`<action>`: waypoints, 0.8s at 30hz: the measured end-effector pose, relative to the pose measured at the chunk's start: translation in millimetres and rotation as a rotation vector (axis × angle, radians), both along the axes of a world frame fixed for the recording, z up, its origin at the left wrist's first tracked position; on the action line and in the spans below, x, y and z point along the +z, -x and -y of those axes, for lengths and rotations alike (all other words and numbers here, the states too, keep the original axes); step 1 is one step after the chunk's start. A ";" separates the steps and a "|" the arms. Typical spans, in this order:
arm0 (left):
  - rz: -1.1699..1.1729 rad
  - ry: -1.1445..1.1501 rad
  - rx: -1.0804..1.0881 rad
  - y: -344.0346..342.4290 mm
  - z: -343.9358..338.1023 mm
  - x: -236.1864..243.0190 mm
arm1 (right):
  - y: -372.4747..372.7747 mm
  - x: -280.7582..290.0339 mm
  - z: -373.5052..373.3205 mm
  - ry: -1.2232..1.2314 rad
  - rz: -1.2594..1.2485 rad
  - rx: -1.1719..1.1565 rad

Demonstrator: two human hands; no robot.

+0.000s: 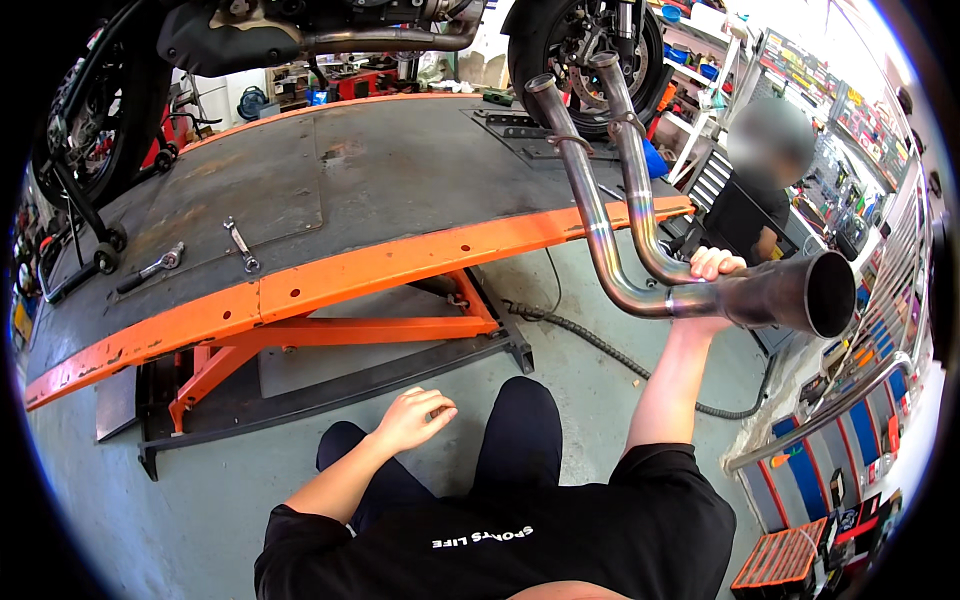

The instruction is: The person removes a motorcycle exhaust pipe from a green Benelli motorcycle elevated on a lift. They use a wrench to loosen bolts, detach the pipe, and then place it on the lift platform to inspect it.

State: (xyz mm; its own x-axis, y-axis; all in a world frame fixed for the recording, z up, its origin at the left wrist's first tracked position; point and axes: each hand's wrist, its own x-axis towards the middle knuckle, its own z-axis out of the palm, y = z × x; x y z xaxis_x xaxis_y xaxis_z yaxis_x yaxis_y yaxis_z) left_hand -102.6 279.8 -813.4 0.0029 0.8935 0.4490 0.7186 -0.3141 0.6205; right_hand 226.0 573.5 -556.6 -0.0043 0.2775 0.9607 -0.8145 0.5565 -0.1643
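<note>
My right hand [715, 268] grips a metal motorcycle exhaust pipe [640, 292] from beneath, its fingertips showing over the top. Two heat-tinted tubes rise from the bend toward the upper middle, and the wide round mouth points right. The tubes pass in front of the lift table's orange edge; whether they touch it I cannot tell. Low over my left knee, my left hand [412, 420] is held with its fingers curled in. A small dark spot shows between thumb and fingers, too small to name.
On the lift table [400, 180] lie a ratchet [152, 268] and a wrench [241, 246]. A motorcycle [235, 38] stands above it. A black hose [610, 352] crosses the floor. At the right are another person [765, 205], a metal rail [810, 425] and an orange rack [780, 560].
</note>
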 end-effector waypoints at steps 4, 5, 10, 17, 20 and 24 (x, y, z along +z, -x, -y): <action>-0.005 -0.061 0.004 5.2 -1.3 18.9 | 5.2 -3.3 -4.7 0.032 0.012 -0.049; -0.002 -0.069 0.017 6.5 -1.1 23.0 | 5.0 -4.4 -10.3 0.026 0.019 -0.054; -0.008 -0.127 0.034 13.1 -2.0 39.5 | 20.5 -6.1 3.6 0.172 -0.100 -0.110; -0.005 -0.179 0.011 14.8 0.9 64.9 | 24.0 -20.3 17.5 0.527 -0.201 0.067; 0.002 -0.274 0.001 14.8 0.2 81.2 | 21.2 -22.3 17.1 0.439 -0.080 0.093; 0.043 -0.322 -0.026 16.2 2.4 106.8 | 38.9 -9.4 42.7 0.234 -0.010 0.022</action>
State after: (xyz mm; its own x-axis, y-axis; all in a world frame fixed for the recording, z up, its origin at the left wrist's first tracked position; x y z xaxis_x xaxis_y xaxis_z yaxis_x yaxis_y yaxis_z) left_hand -118.9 277.4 -706.7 -0.0019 0.7053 0.7089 0.6829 -0.5169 0.5161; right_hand 187.1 530.8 -566.0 -0.0037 0.4923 0.8704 -0.8283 0.4862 -0.2785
